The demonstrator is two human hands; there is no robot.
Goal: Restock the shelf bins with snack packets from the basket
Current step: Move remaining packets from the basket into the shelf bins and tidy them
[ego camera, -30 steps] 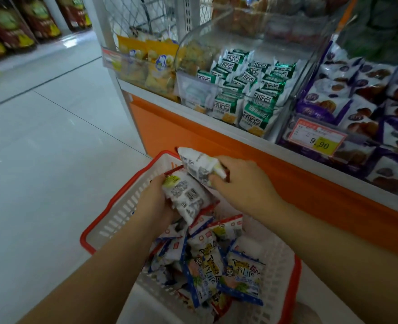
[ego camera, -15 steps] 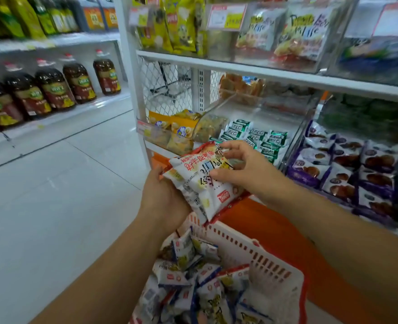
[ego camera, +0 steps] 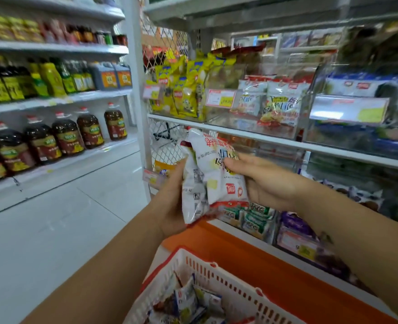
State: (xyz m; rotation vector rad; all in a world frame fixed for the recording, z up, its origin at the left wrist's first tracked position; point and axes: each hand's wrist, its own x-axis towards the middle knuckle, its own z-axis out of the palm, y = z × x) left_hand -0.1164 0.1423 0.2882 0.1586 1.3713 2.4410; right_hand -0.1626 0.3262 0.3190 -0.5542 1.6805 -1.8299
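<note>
Both hands hold a small stack of white and red snack packets [ego camera: 213, 176] at chest height in front of the shelf. My left hand [ego camera: 171, 199] cups the stack from the left and below. My right hand [ego camera: 265, 181] grips it from the right, thumb on the front packet. Below, the red-rimmed white basket [ego camera: 219, 274] holds several more packets [ego camera: 188, 300]. On the shelf above, a clear bin [ego camera: 251, 122] holds matching white and red packets [ego camera: 279, 106].
Yellow chip bags [ego camera: 181, 90] fill the bin to the left, and a blurred bin [ego camera: 357, 118] stands to the right. Green packets [ego camera: 251, 218] and purple packets [ego camera: 296, 225] lie in the lower bins above an orange ledge [ego camera: 275, 272]. Oil bottles [ego camera: 64, 134] line the left aisle shelves.
Both hands have lifted the packets out of the basket and up to the level of the middle shelf. The view has tilted upward, so the basket now sits at the bottom.
</note>
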